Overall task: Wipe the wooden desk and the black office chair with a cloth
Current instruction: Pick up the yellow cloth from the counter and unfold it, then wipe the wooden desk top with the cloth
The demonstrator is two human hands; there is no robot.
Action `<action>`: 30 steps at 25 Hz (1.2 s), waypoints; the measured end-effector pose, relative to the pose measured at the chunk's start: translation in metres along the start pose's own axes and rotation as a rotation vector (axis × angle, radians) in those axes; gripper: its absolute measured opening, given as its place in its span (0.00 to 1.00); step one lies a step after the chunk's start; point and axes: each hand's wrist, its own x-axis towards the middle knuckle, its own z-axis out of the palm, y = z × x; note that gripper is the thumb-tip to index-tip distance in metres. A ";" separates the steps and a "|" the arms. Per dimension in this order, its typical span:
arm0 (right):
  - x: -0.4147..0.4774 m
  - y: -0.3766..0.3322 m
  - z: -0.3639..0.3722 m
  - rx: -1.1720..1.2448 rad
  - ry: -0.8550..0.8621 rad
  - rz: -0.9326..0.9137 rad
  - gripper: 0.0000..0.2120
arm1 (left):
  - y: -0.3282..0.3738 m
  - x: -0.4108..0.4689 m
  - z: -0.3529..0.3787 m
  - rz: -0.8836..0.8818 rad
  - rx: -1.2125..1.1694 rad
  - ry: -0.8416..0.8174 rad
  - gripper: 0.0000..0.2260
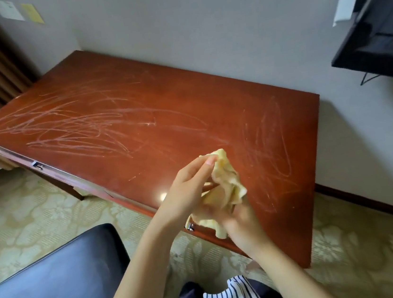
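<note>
Cloth, crumpled, is held above the desk front edge. Left hand fingers pinch its top; right hand fingers grip its underside.

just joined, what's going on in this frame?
A person is bunching a yellow cloth in both hands over the near edge of the wooden desk. The left hand pinches its top and the right hand grips it from below. The cloth looks lifted off the surface, not wiping. Pale streaks cover much of the desktop. The black office chair stands at lower left, with neither hand on it.
</note>
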 end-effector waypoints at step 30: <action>-0.045 0.116 -0.172 -1.579 0.363 -0.004 0.18 | -0.114 -0.013 0.072 -0.379 0.317 0.187 0.06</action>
